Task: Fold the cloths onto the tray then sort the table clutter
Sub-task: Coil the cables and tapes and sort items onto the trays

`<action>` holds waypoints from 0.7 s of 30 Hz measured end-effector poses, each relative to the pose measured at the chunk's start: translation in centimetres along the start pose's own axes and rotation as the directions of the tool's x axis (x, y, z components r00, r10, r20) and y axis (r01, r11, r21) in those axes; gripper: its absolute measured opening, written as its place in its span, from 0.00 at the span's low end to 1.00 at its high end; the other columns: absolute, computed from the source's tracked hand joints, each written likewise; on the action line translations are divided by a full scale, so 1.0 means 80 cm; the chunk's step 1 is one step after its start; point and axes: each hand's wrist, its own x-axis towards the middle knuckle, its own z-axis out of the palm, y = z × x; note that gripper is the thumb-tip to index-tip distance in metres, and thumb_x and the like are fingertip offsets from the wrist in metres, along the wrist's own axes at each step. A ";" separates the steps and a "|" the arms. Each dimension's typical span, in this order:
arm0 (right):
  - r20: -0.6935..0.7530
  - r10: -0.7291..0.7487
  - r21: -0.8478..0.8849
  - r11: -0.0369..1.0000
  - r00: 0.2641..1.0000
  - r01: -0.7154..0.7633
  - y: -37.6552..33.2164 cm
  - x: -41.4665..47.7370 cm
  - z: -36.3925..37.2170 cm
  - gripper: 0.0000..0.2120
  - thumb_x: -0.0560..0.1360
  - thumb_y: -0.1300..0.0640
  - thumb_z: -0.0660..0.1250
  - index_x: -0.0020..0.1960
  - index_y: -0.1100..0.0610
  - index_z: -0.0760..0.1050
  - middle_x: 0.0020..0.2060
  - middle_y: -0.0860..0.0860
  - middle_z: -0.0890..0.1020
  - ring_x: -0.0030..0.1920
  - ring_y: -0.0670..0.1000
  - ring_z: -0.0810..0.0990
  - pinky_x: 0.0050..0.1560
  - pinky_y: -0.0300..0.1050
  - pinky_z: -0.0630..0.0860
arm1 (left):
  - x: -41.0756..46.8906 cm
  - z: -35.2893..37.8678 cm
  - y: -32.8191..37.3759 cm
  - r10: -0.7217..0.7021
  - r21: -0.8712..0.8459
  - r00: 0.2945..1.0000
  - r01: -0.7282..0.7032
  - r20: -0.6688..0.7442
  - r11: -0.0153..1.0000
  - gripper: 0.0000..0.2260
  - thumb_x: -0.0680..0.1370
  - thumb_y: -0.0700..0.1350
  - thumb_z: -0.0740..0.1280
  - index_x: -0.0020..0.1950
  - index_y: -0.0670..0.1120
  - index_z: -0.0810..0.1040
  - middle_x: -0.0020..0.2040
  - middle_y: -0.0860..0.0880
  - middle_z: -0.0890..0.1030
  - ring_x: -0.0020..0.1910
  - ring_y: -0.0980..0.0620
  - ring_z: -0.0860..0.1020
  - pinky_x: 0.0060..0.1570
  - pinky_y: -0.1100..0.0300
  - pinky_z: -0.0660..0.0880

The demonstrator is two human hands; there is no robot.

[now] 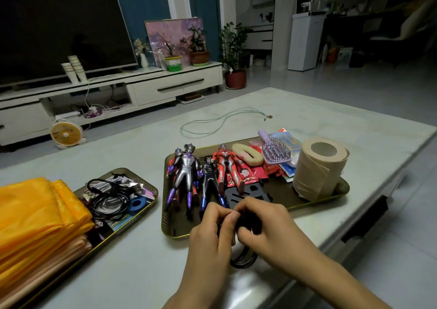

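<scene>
I see both hands together over the near edge of the right-hand tray. The left hand (210,235) and right hand (267,228) have curled fingers that pinch a black coiled cable (244,260). Only its lower loop shows below the palms. The rest is hidden behind the fingers, and I cannot make out its ends.

Just beyond the hands lies the dark metal tray with a gold rim (175,236). It holds a silver-and-purple toy figure (185,174), a red toy figure (228,164), a purple hairbrush (275,151) and a beige paper roll (319,169). A black slotted flat piece (246,194) is partly covered by the fingers; I cannot identify it.

To the left, a second gold-rimmed tray (151,188) carries the folded yellow satin cloths (35,214), which are cut off at the left edge and hide the tray's near part.

Both trays sit on the pale marble table (142,261).
</scene>
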 end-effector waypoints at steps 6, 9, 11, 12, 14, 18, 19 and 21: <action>-0.001 0.066 0.045 0.997 0.998 -0.066 0.003 0.002 -0.006 0.05 0.69 0.57 0.69 0.41 0.48 0.75 0.32 0.48 0.79 0.35 0.45 0.76 0.34 0.37 0.70 | 0.002 -0.002 -0.006 0.113 0.077 0.994 -0.113 0.013 0.991 0.09 0.75 0.54 0.62 0.42 0.49 0.74 0.34 0.56 0.77 0.28 0.61 0.73 0.29 0.73 0.66; 0.025 0.086 0.110 0.990 0.996 -0.089 0.001 0.001 -0.004 0.07 0.70 0.59 0.70 0.39 0.48 0.76 0.30 0.46 0.77 0.33 0.42 0.73 0.33 0.33 0.67 | 0.003 -0.003 -0.009 0.141 0.084 0.990 -0.139 -0.009 0.987 0.11 0.74 0.56 0.59 0.42 0.50 0.74 0.34 0.60 0.77 0.29 0.63 0.74 0.30 0.75 0.65; 0.037 0.062 0.065 0.996 0.997 -0.064 0.002 0.002 -0.004 0.03 0.70 0.56 0.69 0.39 0.50 0.77 0.32 0.47 0.75 0.37 0.44 0.72 0.35 0.36 0.67 | 0.003 -0.003 -0.010 0.144 0.069 0.989 -0.143 -0.015 0.987 0.10 0.74 0.57 0.58 0.42 0.52 0.74 0.34 0.61 0.77 0.29 0.63 0.73 0.30 0.75 0.66; 0.028 0.049 0.039 0.998 0.998 -0.050 0.002 0.003 -0.004 0.02 0.69 0.53 0.69 0.39 0.51 0.77 0.33 0.47 0.74 0.39 0.45 0.72 0.37 0.37 0.67 | 0.004 -0.003 -0.010 0.149 0.067 0.989 -0.148 -0.013 0.987 0.10 0.74 0.56 0.59 0.42 0.52 0.74 0.34 0.61 0.77 0.29 0.63 0.73 0.30 0.75 0.66; 0.020 0.031 0.042 0.999 0.999 -0.032 0.001 0.005 -0.005 0.08 0.66 0.50 0.65 0.40 0.53 0.78 0.35 0.48 0.74 0.42 0.47 0.72 0.39 0.37 0.67 | 0.003 -0.003 -0.010 0.155 0.065 0.988 -0.154 -0.013 0.986 0.09 0.74 0.56 0.59 0.42 0.52 0.74 0.34 0.60 0.77 0.29 0.63 0.73 0.30 0.75 0.66; 0.052 0.021 0.080 0.996 0.998 -0.025 0.002 0.002 -0.007 0.05 0.68 0.54 0.65 0.40 0.54 0.77 0.35 0.47 0.77 0.39 0.45 0.73 0.39 0.39 0.70 | 0.001 -0.002 -0.011 0.153 0.051 0.988 -0.152 -0.013 0.987 0.09 0.74 0.56 0.59 0.41 0.52 0.73 0.33 0.57 0.77 0.28 0.62 0.73 0.30 0.74 0.66; 0.068 0.031 0.129 0.991 0.997 -0.040 0.002 0.001 -0.006 0.00 0.69 0.57 0.67 0.40 0.53 0.76 0.34 0.46 0.77 0.38 0.44 0.74 0.38 0.36 0.70 | 0.000 -0.002 -0.012 0.151 0.050 0.988 -0.150 -0.014 0.987 0.09 0.74 0.56 0.59 0.42 0.52 0.73 0.32 0.57 0.77 0.28 0.62 0.73 0.30 0.74 0.66; 0.081 0.058 0.231 0.970 0.995 -0.075 0.002 -0.002 -0.005 0.09 0.71 0.64 0.68 0.39 0.50 0.75 0.32 0.43 0.77 0.36 0.40 0.74 0.38 0.31 0.68 | 0.000 -0.001 -0.012 0.157 0.045 0.988 -0.156 -0.015 0.987 0.10 0.74 0.56 0.59 0.41 0.52 0.73 0.32 0.58 0.77 0.28 0.62 0.73 0.30 0.75 0.66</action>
